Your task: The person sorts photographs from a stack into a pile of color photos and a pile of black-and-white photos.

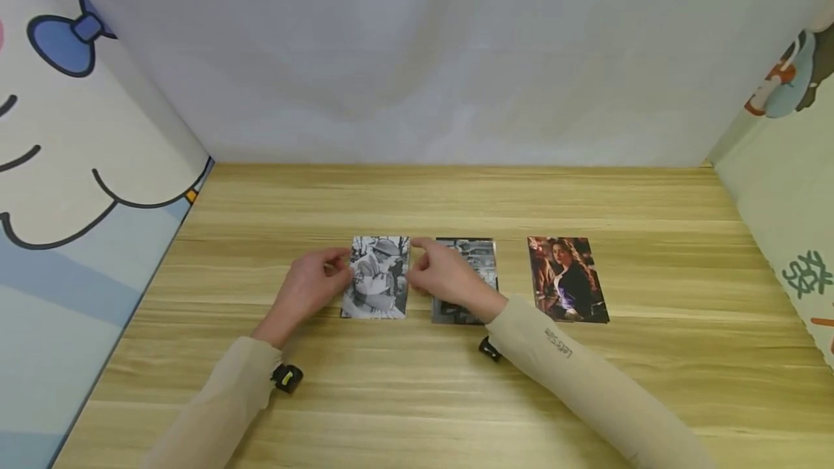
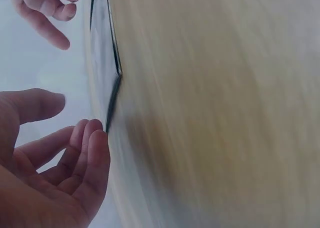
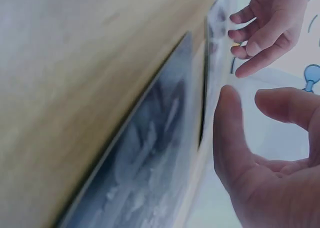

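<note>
My left hand [image 1: 306, 292] sits at the left edge of the black-and-white photo [image 1: 376, 277], fingers loosely apart, tips at the edge and gripping nothing. My right hand [image 1: 446, 277] is at its right edge, fingers apart and relaxed too, resting over the dark photo [image 1: 478, 259]. The black-and-white photo lies flat on the table [image 1: 417, 396], its long axis running away from me and its top pointing to the far side. Further right, well apart, lies the colour photo [image 1: 567, 279].
</note>
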